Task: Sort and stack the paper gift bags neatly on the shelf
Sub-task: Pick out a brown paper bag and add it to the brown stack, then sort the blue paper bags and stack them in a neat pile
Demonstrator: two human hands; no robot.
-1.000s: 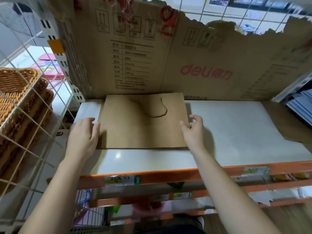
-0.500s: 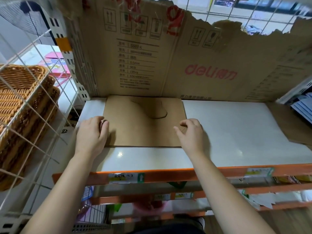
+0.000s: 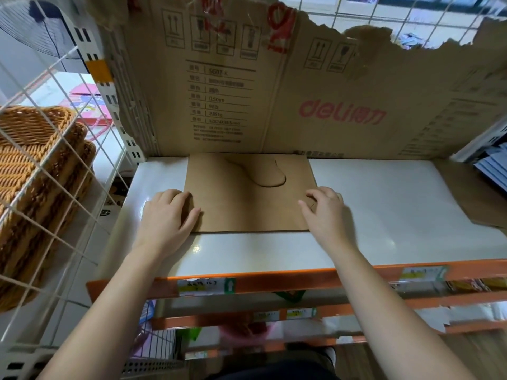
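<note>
White shelf, cardboard sheet behind. Flat gift bag between hands, long axis left-right, far edge against cardboard; left hand fingers together, pressing left edge; right hand fingers curled on right edge, pinch unclear.

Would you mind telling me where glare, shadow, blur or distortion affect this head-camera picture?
Head view: a small glare spot sits on the white shelf near the left hand; soft shadows darken the paper bag beside it and the right hand; the wide lens bows the wire grid and the orange shelf edge; the lower shelves look blurred.
</note>
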